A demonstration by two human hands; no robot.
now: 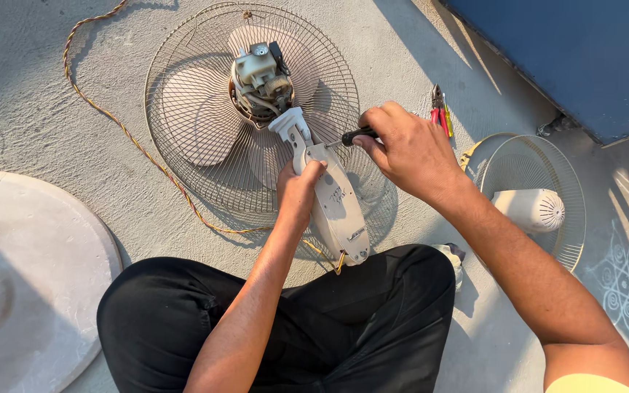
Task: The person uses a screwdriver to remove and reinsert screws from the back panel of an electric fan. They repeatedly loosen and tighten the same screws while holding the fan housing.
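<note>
A dismantled fan lies face down on the concrete floor: its wire guard [183,80] with pale blades under it, and the bare motor [260,80] on top. From the motor a cream neck and stand piece [340,207] runs toward my lap. My left hand [298,191] grips that stand piece from the left side. My right hand [409,149] is closed on a black-handled screwdriver [357,135], whose tip points at the neck just below the motor.
A twisted yellow-red cord [121,127] loops across the floor to the stand. Red-handled pliers [440,109] lie right of the guard. A second wire guard with a cream motor cover [533,209] sits at right, a round pale base [30,269] at left, a blue box [584,51] top right.
</note>
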